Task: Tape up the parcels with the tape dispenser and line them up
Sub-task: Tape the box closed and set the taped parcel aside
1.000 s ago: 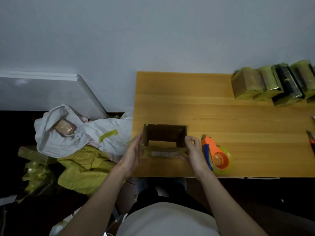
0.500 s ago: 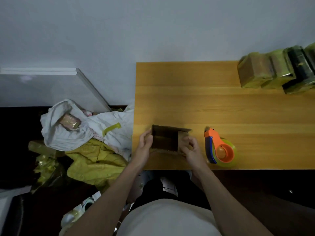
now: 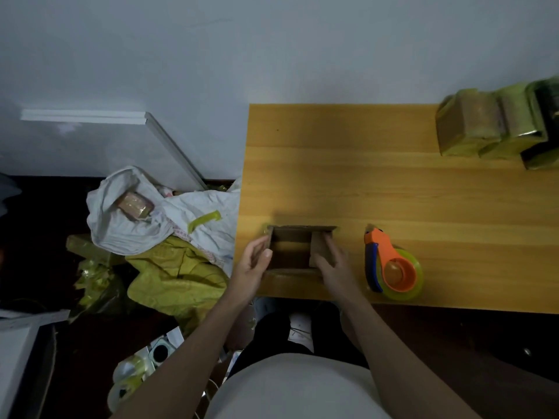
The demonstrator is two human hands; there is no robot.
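Cardboard box (image 3: 292, 252) | right flap now folded inward since a second ago | my left hand (image 3: 252, 266) grips wall, right hand (image 3: 331, 267) presses flap flat | untaped, tape dispenser (image 3: 391, 266) idle

**What the head view cannot settle**

The row of taped parcels (image 3: 496, 128) runs off the right edge, so its count cannot be told; the outermost dark one is smeared by blur. The right hand (image 3: 331, 263) covers the right flap of the open cardboard box (image 3: 290, 249), and its fingertips are blurred. The left hand (image 3: 252, 264) hides the box's left wall. A wrapped packet (image 3: 134, 204) lies half buried in the white sack (image 3: 145, 219). Small items on the dark floor are too dim to name.
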